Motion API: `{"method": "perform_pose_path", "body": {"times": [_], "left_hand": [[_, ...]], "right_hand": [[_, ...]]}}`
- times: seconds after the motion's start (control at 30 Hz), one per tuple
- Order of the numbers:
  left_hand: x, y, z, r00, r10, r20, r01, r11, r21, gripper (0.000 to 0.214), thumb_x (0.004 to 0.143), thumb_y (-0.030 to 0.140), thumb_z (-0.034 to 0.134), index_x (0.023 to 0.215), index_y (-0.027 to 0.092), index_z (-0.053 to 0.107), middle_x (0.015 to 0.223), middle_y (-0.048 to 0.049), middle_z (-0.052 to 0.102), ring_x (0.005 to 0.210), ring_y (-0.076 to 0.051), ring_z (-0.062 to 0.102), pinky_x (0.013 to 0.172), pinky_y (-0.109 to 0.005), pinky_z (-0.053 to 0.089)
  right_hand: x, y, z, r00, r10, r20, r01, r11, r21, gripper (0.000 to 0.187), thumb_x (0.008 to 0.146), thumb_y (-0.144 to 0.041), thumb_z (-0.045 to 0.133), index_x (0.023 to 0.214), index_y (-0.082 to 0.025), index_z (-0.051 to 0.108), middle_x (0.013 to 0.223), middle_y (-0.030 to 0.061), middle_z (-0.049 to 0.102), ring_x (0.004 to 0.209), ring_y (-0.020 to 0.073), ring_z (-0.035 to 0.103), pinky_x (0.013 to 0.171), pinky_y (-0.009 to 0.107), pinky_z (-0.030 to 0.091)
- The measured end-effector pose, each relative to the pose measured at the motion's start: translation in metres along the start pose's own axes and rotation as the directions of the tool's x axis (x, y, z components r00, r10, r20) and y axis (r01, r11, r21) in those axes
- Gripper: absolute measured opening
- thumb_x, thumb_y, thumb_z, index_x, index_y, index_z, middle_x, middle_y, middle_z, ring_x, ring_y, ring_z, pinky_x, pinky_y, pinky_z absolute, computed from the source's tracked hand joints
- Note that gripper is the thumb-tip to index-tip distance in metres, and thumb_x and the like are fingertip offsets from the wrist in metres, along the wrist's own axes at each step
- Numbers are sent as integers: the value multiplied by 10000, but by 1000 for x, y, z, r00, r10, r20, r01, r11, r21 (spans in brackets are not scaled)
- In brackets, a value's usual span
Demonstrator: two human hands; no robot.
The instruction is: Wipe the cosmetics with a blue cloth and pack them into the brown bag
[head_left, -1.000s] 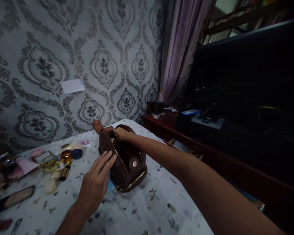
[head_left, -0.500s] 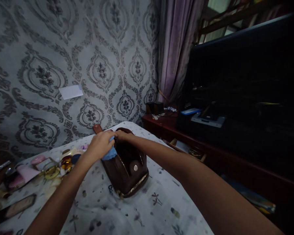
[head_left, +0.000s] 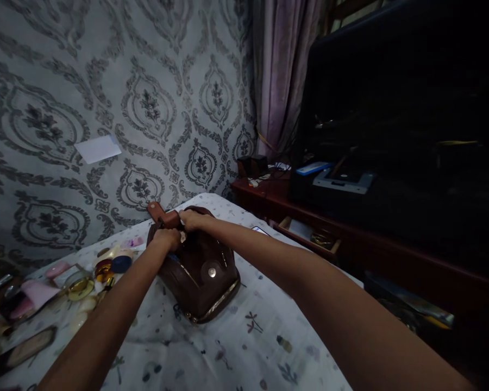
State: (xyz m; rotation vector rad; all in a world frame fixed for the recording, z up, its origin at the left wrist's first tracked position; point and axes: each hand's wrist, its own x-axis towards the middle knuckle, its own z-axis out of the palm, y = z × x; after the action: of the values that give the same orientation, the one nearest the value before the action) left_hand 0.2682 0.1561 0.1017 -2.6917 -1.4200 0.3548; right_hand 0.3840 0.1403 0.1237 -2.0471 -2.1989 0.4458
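Patterned wallpaper (head_left: 146,103) fills the upper left of the frame behind a printed white cloth (head_left: 264,353). At centre, an open brown bag (head_left: 199,282) rests on the cloth. The left hand (head_left: 167,239), fingers curled, and right hand (head_left: 192,220) meet at its mouth; whether either grips cannot be told. Small containers (head_left: 121,264) lie left.
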Motion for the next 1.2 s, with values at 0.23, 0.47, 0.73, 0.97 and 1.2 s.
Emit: {"method": "perform_pose_path", "body": {"times": [0.23, 0.47, 0.73, 0.97, 1.2], "left_hand": [[11, -4, 11, 987, -150, 65, 156, 984, -92, 369, 932, 361, 604, 1245, 169, 572, 1236, -97, 609, 1053, -228, 630, 878, -438, 553], [11, -8, 19, 992, -119, 37, 123, 978, -167, 369, 931, 354, 607, 1247, 167, 571, 1238, -97, 609, 1055, -229, 630, 880, -440, 552], [17, -7, 19, 989, -130, 66, 139, 976, -169, 373, 930, 350, 609, 1252, 169, 567, 1247, -98, 604, 1059, -231, 629, 881, -441, 552], [13, -2, 10, 990, -128, 62, 135, 981, -141, 376, 927, 352, 614, 1250, 165, 569, 1247, -101, 603, 1063, -233, 627, 883, -440, 551], [-3, 14, -28, 989, -76, -124, 53, 982, -181, 302, 937, 330, 597, 1190, 166, 608, 1205, -99, 631, 1039, -219, 636, 881, -419, 548]], "right_hand": [[7, 5, 1, 1000, -5, 13, 5, 1000, 7, 358, 946, -342, 605, 1255, -166, 571, 1252, 98, 599, 1060, 232, 627, 880, 440, 550], [9, 8, 0, 999, -42, 11, 42, 999, -12, 332, 937, -320, 622, 1227, -162, 590, 1225, 91, 618, 1049, 225, 638, 865, 422, 560], [-11, -2, -7, 993, -71, -98, 68, 997, -38, 487, 784, -201, 732, 1254, -172, 610, 1269, 178, 655, 1125, 318, 661, 840, 369, 574], [-24, -8, -18, 991, -82, -102, 73, 993, -90, 340, 886, -250, 676, 1197, -125, 619, 1206, 143, 663, 1099, 261, 649, 902, 394, 550], [-41, -11, -43, 983, -110, -148, 101, 993, -68, 202, 876, -130, 638, 1073, -122, 685, 1101, 117, 700, 1050, 240, 657, 864, 321, 523]]}}
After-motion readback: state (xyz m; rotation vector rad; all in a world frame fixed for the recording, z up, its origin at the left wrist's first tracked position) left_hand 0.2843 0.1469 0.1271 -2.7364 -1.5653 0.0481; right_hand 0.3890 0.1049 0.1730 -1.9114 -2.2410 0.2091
